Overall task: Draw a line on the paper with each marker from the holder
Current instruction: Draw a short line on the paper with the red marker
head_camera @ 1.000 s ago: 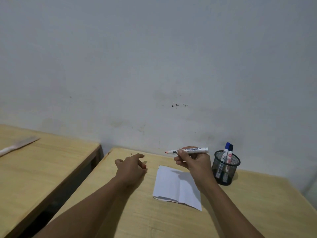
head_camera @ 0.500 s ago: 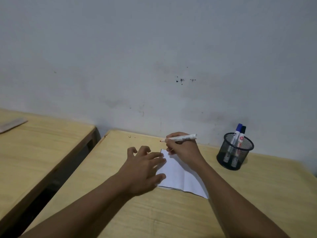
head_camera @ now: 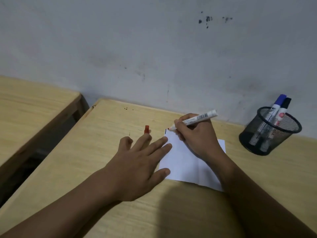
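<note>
The left hand (head_camera: 137,162) lies flat and released on the bench (head_camera: 89,160), palm down, fingers spread. Two fingertips and the thumb rest on the left edge of the paper (head_camera: 187,167). A red cap (head_camera: 146,129) lies on the bench just beyond the left hand's fingertips. The right hand (head_camera: 197,136) rests on the paper and grasps a red marker (head_camera: 197,119), uncapped, tip at the paper's far left corner beside a short dark mark. Well to the right of the right hand stands a mesh holder (head_camera: 269,134) containing a blue marker (head_camera: 277,106) and a black marker (head_camera: 284,107), both capped.
</note>
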